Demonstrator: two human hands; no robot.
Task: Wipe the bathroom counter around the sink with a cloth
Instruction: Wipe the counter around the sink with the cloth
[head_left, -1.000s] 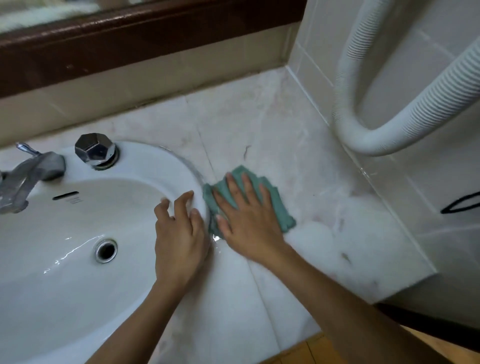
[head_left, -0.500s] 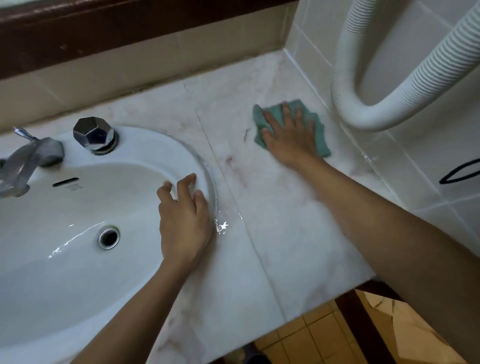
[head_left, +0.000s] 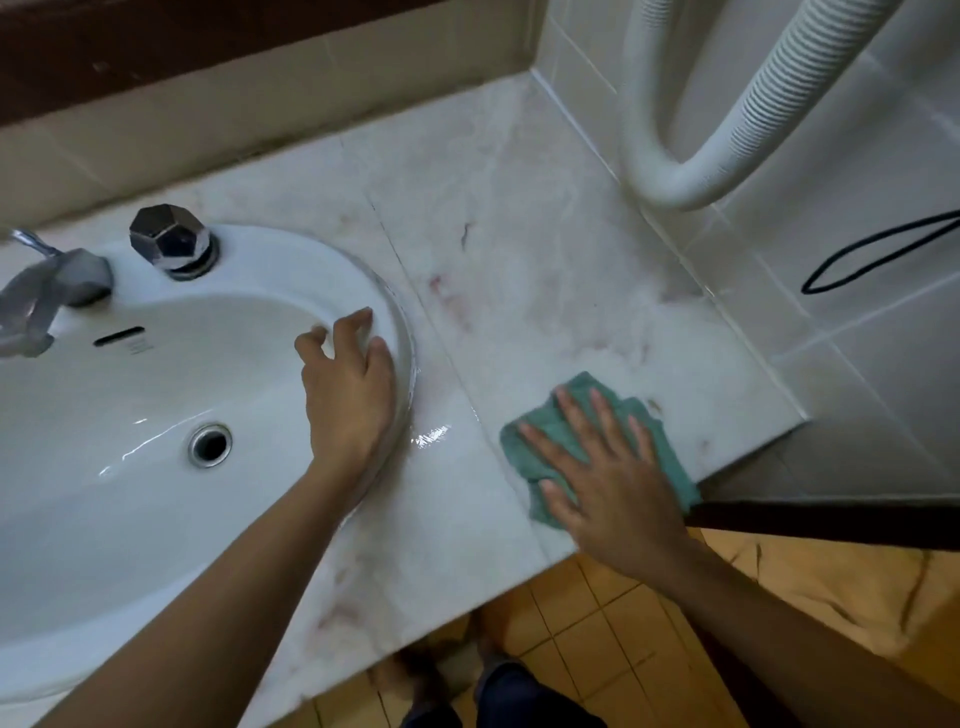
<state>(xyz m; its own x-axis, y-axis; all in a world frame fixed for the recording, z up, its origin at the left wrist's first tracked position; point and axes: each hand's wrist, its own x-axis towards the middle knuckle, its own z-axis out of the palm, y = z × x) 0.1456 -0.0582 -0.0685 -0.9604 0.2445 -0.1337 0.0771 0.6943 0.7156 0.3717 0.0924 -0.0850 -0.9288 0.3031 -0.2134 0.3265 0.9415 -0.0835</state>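
Observation:
A teal cloth (head_left: 561, 431) lies flat on the pale marble counter (head_left: 519, 291), close to its front edge and right of the sink. My right hand (head_left: 608, 478) presses down on the cloth with straight, spread fingers and covers most of it. The white oval sink (head_left: 156, 374) fills the left side. My left hand (head_left: 348, 395) rests on the sink's right rim, fingers loosely bent over the edge into the basin. A small wet patch (head_left: 431, 434) glistens on the counter between the two hands.
A chrome tap (head_left: 47, 291) and a faceted chrome knob (head_left: 169, 239) stand at the sink's back. A white ribbed hose (head_left: 727, 119) loops on the tiled right wall above a black cord (head_left: 872, 254). Beyond the counter's front edge is orange tiled floor (head_left: 597, 623).
My right hand has swept the cloth from the back right of the counter, near the wall, toward the front edge. My left hand stays on the sink rim.

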